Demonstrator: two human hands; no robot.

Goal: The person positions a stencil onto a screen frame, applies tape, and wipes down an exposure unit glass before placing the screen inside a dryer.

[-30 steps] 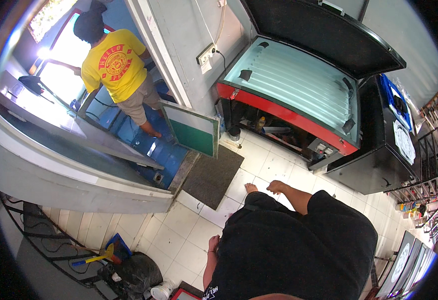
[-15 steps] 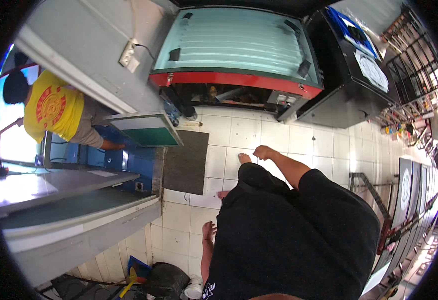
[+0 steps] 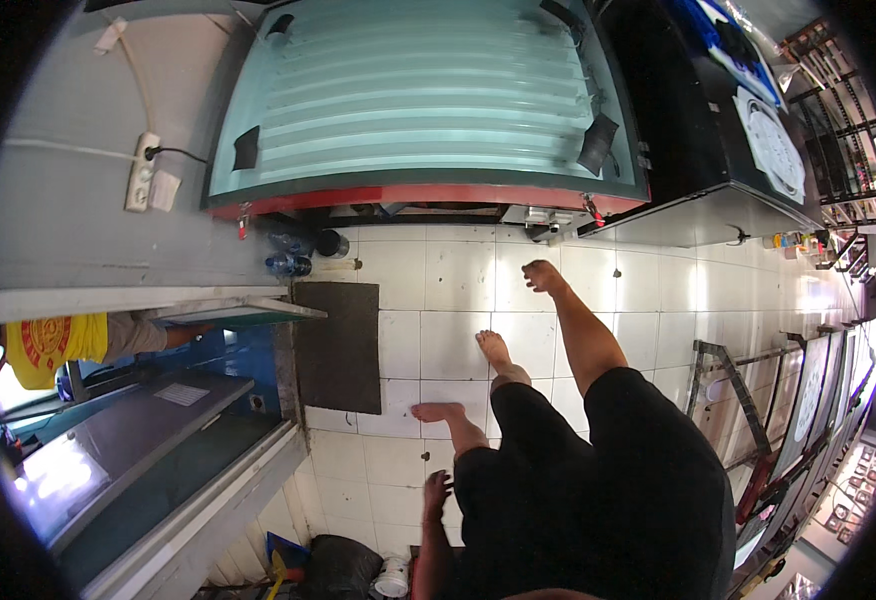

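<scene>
Loosely curled, left hand (image 3: 438, 496) and right hand (image 3: 541, 277) hang empty; tubes (image 3: 418, 103) line a box (image 3: 398, 194).

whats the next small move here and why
Probably ease the right hand a little toward the glass-topped unit with the red front: that hand looks nearer to it than the left hand, no object shows in either hand, and in this view only white floor tiles show between the right hand and the unit.
</scene>
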